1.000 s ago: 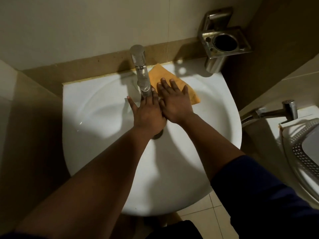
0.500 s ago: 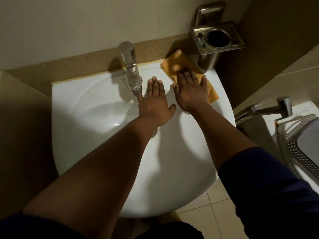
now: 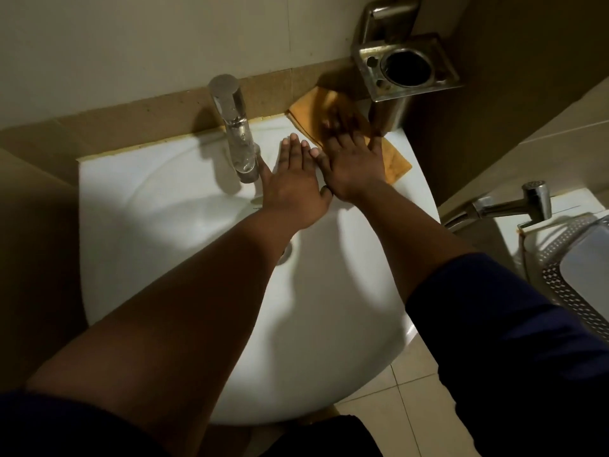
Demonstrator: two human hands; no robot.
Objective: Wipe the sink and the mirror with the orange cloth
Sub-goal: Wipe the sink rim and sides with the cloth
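Note:
The white sink [image 3: 158, 232] fills the middle of the view. An orange cloth [image 3: 308, 112] lies flat on its back right rim, below the metal holder. My right hand [image 3: 354, 159] presses flat on the cloth with straight fingers; its fingertips are blurred. My left hand [image 3: 291, 189] lies flat on the sink's back rim just right of the tap, fingers straight, touching the right hand at the thumb. The mirror is out of view.
A chrome tap [image 3: 235, 127] stands at the back centre of the sink. A steel wall holder [image 3: 407, 65] hangs at the back right. A spray nozzle [image 3: 514, 204] and a perforated white basket [image 3: 566, 285] sit to the right. The drain [image 3: 286, 253] peeks out under my left forearm.
My right hand has slid the cloth from beside the tap toward the sink's back right corner. My left hand has shifted right past the tap, staying flat.

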